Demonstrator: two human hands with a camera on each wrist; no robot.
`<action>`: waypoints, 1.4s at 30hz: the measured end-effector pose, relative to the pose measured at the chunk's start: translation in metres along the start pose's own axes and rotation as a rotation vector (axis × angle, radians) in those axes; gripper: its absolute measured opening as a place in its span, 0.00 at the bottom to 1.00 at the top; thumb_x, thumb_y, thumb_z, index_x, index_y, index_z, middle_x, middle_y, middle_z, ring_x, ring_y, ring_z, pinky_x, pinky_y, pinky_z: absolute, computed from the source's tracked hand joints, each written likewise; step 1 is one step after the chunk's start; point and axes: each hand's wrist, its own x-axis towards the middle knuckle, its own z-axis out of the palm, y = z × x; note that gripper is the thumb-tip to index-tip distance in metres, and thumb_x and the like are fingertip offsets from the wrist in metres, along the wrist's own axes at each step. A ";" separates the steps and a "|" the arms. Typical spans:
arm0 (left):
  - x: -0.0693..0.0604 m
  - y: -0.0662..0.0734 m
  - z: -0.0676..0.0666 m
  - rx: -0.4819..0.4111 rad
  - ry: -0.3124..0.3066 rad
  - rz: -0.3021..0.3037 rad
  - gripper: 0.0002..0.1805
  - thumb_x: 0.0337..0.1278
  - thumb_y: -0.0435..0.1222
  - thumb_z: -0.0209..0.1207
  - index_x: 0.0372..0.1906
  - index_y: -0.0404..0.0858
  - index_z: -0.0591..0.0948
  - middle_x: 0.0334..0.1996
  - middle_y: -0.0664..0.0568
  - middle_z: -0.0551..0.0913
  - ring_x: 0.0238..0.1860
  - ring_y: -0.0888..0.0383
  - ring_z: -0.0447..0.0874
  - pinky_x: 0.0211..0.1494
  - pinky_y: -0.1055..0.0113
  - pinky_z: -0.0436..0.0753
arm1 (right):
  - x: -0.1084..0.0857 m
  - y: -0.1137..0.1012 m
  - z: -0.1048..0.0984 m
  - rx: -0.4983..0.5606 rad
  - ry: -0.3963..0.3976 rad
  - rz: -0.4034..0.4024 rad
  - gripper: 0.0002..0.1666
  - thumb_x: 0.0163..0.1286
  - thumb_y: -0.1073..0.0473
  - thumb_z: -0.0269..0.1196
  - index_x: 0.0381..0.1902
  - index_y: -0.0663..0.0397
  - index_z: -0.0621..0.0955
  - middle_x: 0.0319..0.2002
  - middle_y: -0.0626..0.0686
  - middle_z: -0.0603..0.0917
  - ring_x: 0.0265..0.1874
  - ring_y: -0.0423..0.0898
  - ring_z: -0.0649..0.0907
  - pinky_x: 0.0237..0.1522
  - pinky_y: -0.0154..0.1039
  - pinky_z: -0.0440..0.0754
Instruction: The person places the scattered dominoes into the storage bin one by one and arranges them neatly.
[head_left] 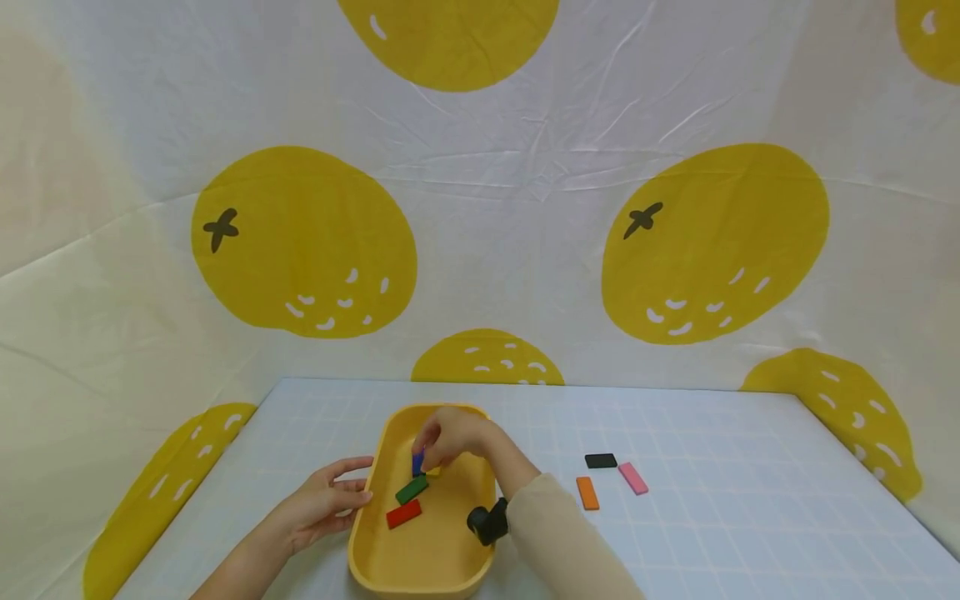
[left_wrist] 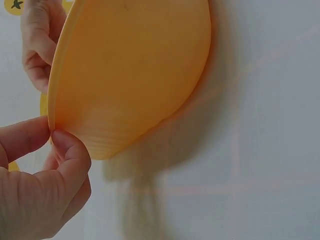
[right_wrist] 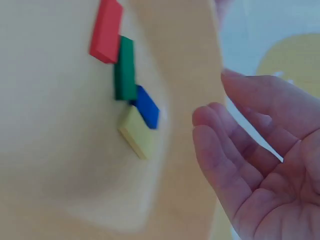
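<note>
A yellow tray (head_left: 420, 575) stands on the table, holding a red block (head_left: 404, 514), a green block (head_left: 412, 490), a blue block (head_left: 417, 462) and a yellow block (right_wrist: 137, 131). My left hand (head_left: 322, 504) is at the tray's left side; in the left wrist view its thumb and a finger pinch the rim. Over the far part of the tray is my right hand (head_left: 453, 433), partly covering the blue and yellow blocks in the head view. From the right wrist, its fingers (right_wrist: 215, 155) look loosely bent, with nothing between them and the blocks apart from them.
Right of the tray, a black block (head_left: 601, 461), an orange block (head_left: 588, 493) and a pink block (head_left: 633, 478) lie on the pale checked table (head_left: 720, 517). A fruit-print cloth (head_left: 510, 250) hangs behind. A black wrist camera (head_left: 491, 522) shows over the tray's right rim.
</note>
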 end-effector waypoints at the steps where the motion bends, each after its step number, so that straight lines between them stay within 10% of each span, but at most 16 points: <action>1: 0.000 0.000 0.000 0.002 0.009 -0.004 0.36 0.54 0.25 0.59 0.67 0.30 0.57 0.44 0.42 0.77 0.38 0.54 0.78 0.42 0.63 0.80 | -0.001 0.000 -0.004 0.011 0.006 -0.004 0.09 0.51 0.71 0.68 0.33 0.62 0.84 0.23 0.50 0.80 0.25 0.47 0.81 0.33 0.39 0.82; 28: 0.000 0.000 0.002 0.004 0.044 -0.004 0.36 0.54 0.24 0.59 0.67 0.30 0.58 0.45 0.41 0.76 0.38 0.53 0.78 0.43 0.60 0.81 | -0.061 -0.011 -0.068 0.312 -0.063 -0.217 0.16 0.59 0.69 0.63 0.47 0.67 0.79 0.29 0.51 0.82 0.28 0.45 0.80 0.39 0.43 0.81; 42: 0.003 -0.003 0.003 0.007 0.085 -0.016 0.35 0.53 0.24 0.60 0.66 0.31 0.60 0.46 0.40 0.77 0.38 0.52 0.78 0.44 0.59 0.81 | -0.115 0.020 -0.110 0.222 0.027 -0.165 0.17 0.59 0.65 0.65 0.46 0.65 0.79 0.32 0.54 0.82 0.32 0.49 0.82 0.39 0.43 0.81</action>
